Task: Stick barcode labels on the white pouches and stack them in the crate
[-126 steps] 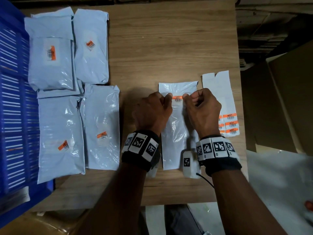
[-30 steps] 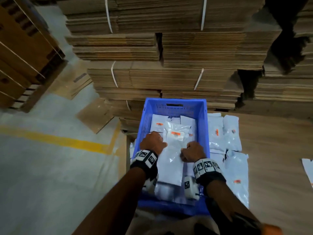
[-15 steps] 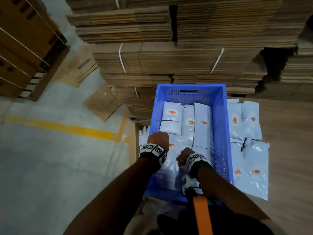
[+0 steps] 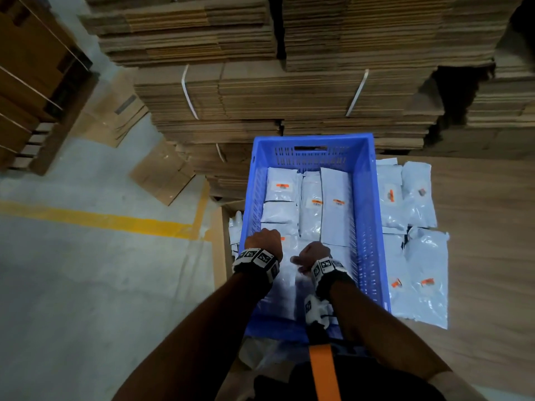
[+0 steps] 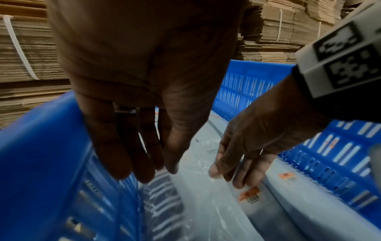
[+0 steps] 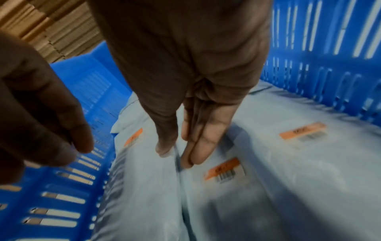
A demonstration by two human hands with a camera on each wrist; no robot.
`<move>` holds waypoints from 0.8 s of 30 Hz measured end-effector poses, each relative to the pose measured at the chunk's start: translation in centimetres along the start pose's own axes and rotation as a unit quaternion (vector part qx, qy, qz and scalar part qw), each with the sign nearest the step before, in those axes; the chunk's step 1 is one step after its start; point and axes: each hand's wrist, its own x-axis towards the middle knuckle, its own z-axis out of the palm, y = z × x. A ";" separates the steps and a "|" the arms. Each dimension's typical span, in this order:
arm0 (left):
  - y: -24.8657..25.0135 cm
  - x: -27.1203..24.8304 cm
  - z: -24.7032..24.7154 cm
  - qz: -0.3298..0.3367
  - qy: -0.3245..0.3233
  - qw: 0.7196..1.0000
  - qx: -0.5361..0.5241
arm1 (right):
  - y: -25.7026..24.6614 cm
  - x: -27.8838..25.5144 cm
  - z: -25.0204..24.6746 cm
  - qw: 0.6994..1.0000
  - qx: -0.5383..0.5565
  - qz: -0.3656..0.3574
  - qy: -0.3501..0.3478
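Both hands are down inside the blue crate at its near end. The left hand hangs with fingers straight and close together, pinching nothing; the right hand matches it, straight fingers side by side with the tips at the seam between two pouches. The near pouch lies flat on the stack beneath them (released, I judge, not gripped). Farther in, several labelled pouches fill the crate floor, orange barcode labels facing up. Work remains: four more pouches wait on the wooden table just right of the crate, already labelled, not yet stacked.
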 end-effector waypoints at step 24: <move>3.7 0.0 -2.8 -0.062 0.023 0.958 -0.280 | 1.0 -7.3 -8.9 0.980 -0.006 -0.092 0.174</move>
